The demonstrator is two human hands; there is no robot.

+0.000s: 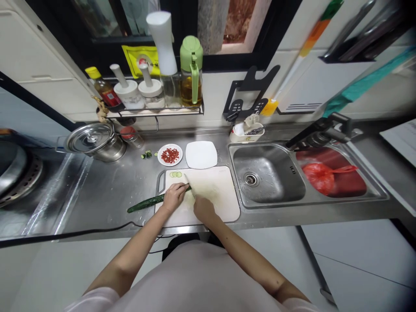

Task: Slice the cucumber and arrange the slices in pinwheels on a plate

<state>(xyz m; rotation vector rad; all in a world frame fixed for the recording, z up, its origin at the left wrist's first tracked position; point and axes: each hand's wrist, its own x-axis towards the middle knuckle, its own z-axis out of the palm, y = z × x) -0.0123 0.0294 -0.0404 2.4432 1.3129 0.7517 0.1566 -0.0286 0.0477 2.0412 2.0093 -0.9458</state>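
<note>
- Head view, centre of frame: cucumber [147,202] lying across the left edge of the white cutting board [221,195], dark tail sticking out lower left over the steel worktop [107,190]
- Left hand [173,197] curled down over the cucumber's cut end, gripping it against the board
- Right hand [203,208] closed around a knife handle, pale blade [188,184] angled up-left to meet the cucumber just beside the left fingertips
- A few cut slices [176,174] at the board's upper left corner
- Above the board: small plate of chopped red chilli [170,155], empty white plate [201,154] beside it, cucumber scraps [147,154] further left
- Sink [269,173] to the right, red bag [320,177] in the far basin; lidded pot [94,141] at left
- Cucumber likely firm but light, round enough to roll, wet and slippery at the cut face; best held from above close behind the cut, fingertips tucked back from the blade
</note>
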